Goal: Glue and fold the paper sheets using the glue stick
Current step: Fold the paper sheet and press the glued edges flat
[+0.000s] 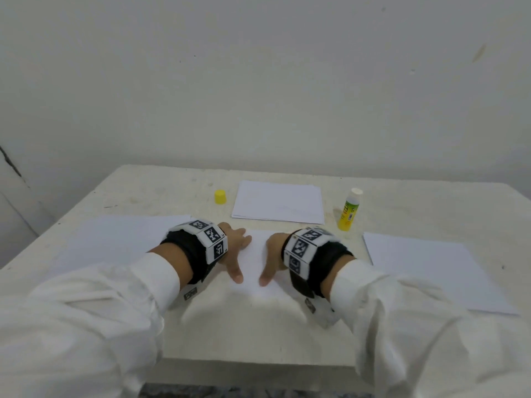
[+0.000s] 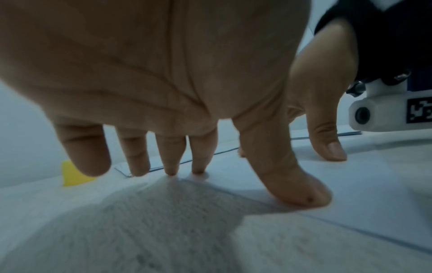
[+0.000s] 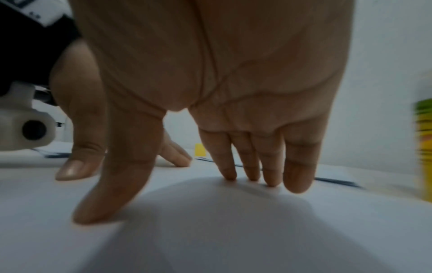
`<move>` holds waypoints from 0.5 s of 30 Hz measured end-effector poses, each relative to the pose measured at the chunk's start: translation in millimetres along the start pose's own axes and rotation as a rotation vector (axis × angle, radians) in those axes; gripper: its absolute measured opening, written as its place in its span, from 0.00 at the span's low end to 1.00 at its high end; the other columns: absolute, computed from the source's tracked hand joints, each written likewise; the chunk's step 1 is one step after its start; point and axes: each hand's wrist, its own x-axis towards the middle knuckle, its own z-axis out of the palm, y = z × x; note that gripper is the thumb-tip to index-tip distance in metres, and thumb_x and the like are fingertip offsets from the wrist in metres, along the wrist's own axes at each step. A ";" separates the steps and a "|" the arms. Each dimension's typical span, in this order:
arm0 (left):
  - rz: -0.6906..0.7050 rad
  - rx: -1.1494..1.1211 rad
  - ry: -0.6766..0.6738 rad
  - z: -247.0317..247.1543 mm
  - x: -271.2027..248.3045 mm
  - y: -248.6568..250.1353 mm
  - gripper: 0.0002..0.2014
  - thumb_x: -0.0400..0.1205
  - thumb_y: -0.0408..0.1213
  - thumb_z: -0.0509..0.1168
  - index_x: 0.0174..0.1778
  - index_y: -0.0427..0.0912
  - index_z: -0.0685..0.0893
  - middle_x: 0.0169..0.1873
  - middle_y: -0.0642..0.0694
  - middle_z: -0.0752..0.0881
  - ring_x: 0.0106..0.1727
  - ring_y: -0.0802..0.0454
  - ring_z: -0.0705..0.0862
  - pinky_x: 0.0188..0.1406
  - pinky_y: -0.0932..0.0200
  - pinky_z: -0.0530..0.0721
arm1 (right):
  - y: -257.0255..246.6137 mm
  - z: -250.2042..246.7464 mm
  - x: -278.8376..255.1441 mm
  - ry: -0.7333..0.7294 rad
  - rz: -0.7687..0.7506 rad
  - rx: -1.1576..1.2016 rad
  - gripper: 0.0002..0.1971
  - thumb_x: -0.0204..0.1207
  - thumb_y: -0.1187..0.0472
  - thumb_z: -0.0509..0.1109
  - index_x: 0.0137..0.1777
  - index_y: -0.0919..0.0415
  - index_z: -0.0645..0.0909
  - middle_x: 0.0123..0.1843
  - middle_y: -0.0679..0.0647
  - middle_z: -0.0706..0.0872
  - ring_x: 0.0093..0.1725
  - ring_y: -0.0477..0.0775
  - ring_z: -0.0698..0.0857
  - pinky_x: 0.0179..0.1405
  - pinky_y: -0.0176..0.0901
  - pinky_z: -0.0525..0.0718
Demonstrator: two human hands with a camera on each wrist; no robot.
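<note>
Though my wrist bands and white sleeves cover much of it, and its near edge blurs into the pale table, the folded paper under my fingers can still be made out as a plain white sheet lying at the middle of the table in front of me. From my right wrist the glue stick is cut off at the frame's edge and smeared to a yellow and green streak; from the head view it stands upright and uncapped, white tip showing, just beyond and to the right of my right hand. Its yellow cap sits apart on the far left of a small stack of white sheets. One more white sheet lies flat to my left and another to my right. My left hand and my right hand both rest palm down on the middle paper, fingers straight and spread, gripping nothing. My left fingertips and thumb touch the sheet near its left edge, and my right fingertips press its far part, thumbs pointing towards each other.
</note>
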 end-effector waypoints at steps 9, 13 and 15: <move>0.016 0.031 -0.003 1.3 4.1 -1.3 0.55 0.74 0.64 0.68 0.84 0.44 0.41 0.85 0.46 0.45 0.83 0.38 0.52 0.78 0.43 0.59 | 49.4 7.7 -2.7 0.002 0.011 -0.108 0.71 0.50 0.29 0.79 0.84 0.51 0.38 0.86 0.53 0.40 0.84 0.61 0.51 0.80 0.66 0.56; 0.001 0.016 -0.029 1.7 8.8 -1.8 0.56 0.73 0.65 0.69 0.84 0.44 0.41 0.85 0.46 0.45 0.83 0.38 0.51 0.78 0.41 0.59 | 104.7 15.9 -30.2 -0.049 0.090 -0.075 0.63 0.64 0.38 0.78 0.84 0.61 0.37 0.86 0.56 0.42 0.84 0.60 0.50 0.81 0.61 0.54; -0.003 0.008 -0.031 -1.7 11.3 0.9 0.57 0.71 0.65 0.71 0.84 0.40 0.45 0.83 0.42 0.51 0.82 0.38 0.56 0.76 0.41 0.62 | 112.2 17.3 -33.1 -0.028 0.102 -0.069 0.63 0.64 0.39 0.78 0.84 0.63 0.37 0.86 0.57 0.42 0.84 0.60 0.51 0.81 0.60 0.54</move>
